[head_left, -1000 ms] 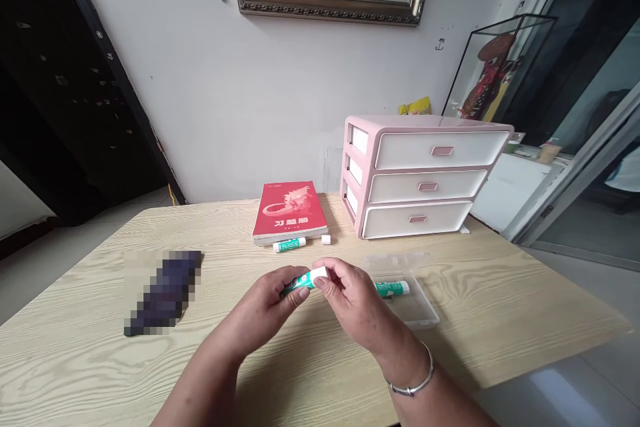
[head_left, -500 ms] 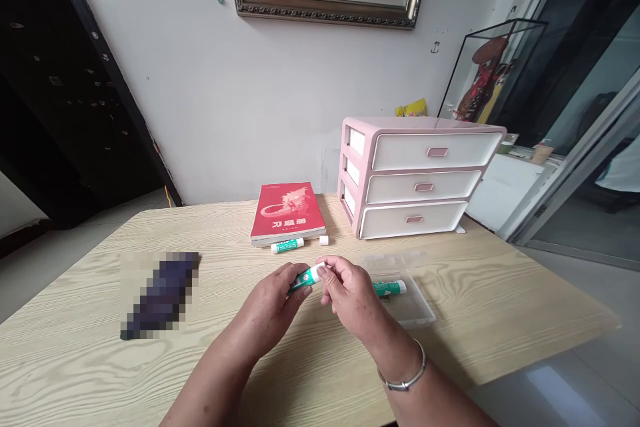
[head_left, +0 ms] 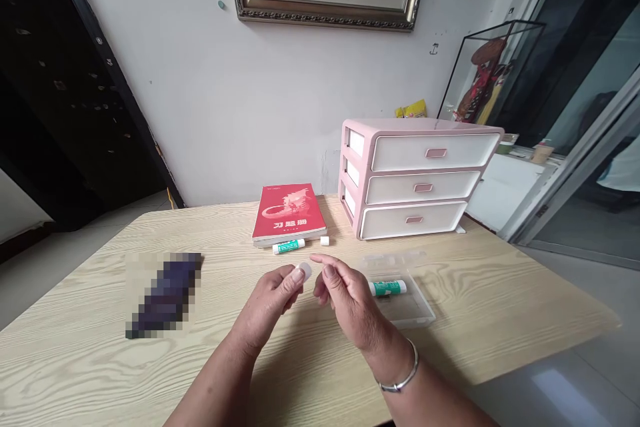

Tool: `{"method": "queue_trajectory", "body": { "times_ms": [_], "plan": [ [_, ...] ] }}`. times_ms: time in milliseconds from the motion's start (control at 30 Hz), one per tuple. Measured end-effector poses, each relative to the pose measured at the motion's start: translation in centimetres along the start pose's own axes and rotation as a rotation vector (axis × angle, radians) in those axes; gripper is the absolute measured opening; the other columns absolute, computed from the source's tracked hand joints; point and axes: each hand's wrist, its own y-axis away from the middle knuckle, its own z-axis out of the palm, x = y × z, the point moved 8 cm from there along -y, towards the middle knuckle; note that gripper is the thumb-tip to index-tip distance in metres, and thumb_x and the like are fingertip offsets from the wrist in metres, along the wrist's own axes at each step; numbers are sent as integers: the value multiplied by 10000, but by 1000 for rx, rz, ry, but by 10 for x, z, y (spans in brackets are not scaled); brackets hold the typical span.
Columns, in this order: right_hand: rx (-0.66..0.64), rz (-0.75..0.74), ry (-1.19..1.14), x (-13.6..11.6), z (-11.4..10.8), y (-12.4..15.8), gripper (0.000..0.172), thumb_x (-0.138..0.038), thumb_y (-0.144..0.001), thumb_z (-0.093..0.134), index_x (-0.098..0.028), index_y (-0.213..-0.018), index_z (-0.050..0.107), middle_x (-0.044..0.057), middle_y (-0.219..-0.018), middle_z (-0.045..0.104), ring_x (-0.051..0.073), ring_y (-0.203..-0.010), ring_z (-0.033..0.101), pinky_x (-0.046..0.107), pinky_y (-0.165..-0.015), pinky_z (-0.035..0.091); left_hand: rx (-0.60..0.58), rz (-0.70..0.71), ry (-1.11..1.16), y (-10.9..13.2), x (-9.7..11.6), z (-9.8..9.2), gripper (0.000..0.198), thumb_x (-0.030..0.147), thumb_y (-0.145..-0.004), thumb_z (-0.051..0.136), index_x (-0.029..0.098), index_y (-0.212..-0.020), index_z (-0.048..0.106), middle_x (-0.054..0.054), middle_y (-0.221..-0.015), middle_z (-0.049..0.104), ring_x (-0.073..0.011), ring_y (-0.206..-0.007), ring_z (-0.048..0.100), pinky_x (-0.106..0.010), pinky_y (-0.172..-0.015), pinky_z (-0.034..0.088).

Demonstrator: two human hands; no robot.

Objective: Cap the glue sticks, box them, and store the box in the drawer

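My left hand [head_left: 274, 293] is closed around a glue stick [head_left: 306, 271]. Only the stick's round, whitish end shows above the thumb; its body is hidden in the fingers. Just to the right is my right hand [head_left: 347, 293], index finger stretched toward that end, thumb raised and the other fingers bent. I see nothing held in it. A second green-and-white glue stick [head_left: 289, 246] lies along the front of a red book [head_left: 290, 208], with a small white cap [head_left: 325, 241] beside it. Another glue stick [head_left: 389, 288] rests in a clear plastic case [head_left: 413, 312], partly behind my right hand.
A pink and white drawer unit [head_left: 423, 177] stands at the back right of the wooden table [head_left: 90, 360]. A dark pixelated object [head_left: 165, 297] lies on the left. Behind the table is the wall, with a framed picture [head_left: 325, 17] high up.
The glue stick in my left hand has turned, so its round end now faces up toward me. My right fingers have come off its white end and the index finger has straightened.
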Motion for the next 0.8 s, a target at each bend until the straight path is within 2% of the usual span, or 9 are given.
{"method": "queue_trajectory", "body": {
  "times_ms": [100, 167, 333, 467, 600, 700, 800],
  "plan": [
    [75, -5, -2, 3, -5, 0, 403, -464, -1019, 392, -194, -1190, 638, -23, -651, 557, 108, -583, 540, 242, -592, 461, 160, -57, 90, -2, -14, -10, 498, 593, -881, 470, 193, -586, 463, 37, -515, 394, -110, -503, 328, -244, -507, 275],
    [67, -10, 12, 4, -3, 1, 408, -465, -1019, 389, -186, -1164, 649, -24, -643, 549, 110, -575, 539, 242, -575, 455, 218, -54, 200, -2, -18, -13, 491, 547, -880, 450, 195, -538, 450, 36, -474, 367, -105, -469, 303, -246, -478, 251],
    [-11, -75, 123, -2, 10, 7, 348, -421, -1016, 416, -196, -1128, 657, -30, -642, 532, 112, -590, 528, 244, -580, 438, 172, -22, 509, 0, -14, -2, 433, 443, -827, 420, 200, -468, 435, 30, -433, 329, -101, -427, 250, -251, -428, 190],
    [-77, -195, 203, -18, 21, 14, 269, -335, -1002, 463, -207, -1187, 609, -10, -745, 606, 120, -658, 557, 257, -634, 456, 156, -17, 600, 6, -13, 9, 404, 427, -827, 444, 189, -502, 472, 29, -455, 356, -103, -451, 291, -245, -445, 236],
    [-16, -314, 330, -30, 23, 17, 322, -292, -930, 584, -233, -1246, 557, 50, -1010, 625, 177, -924, 597, 336, -835, 508, 145, 39, 606, 8, -12, 12, 387, 456, -894, 502, 170, -641, 567, 4, -623, 497, -126, -585, 434, -250, -541, 375],
    [36, -323, 405, -28, 25, 15, 293, -276, -908, 619, -251, -1197, 576, 68, -1099, 586, 191, -979, 586, 370, -887, 520, 34, 91, 629, 7, -9, 21, 342, 490, -932, 508, 181, -866, 638, -25, -809, 583, -167, -767, 528, -277, -678, 451],
    [87, -333, 437, -31, 22, 17, 311, -257, -926, 599, -252, -1234, 550, 97, -1252, 548, 221, -1137, 551, 400, -965, 501, -114, 89, 606, 7, -7, 34, 408, 542, -954, 459, 207, -1118, 624, -68, -1040, 614, -215, -964, 554, -345, -848, 472]
  ]
}}
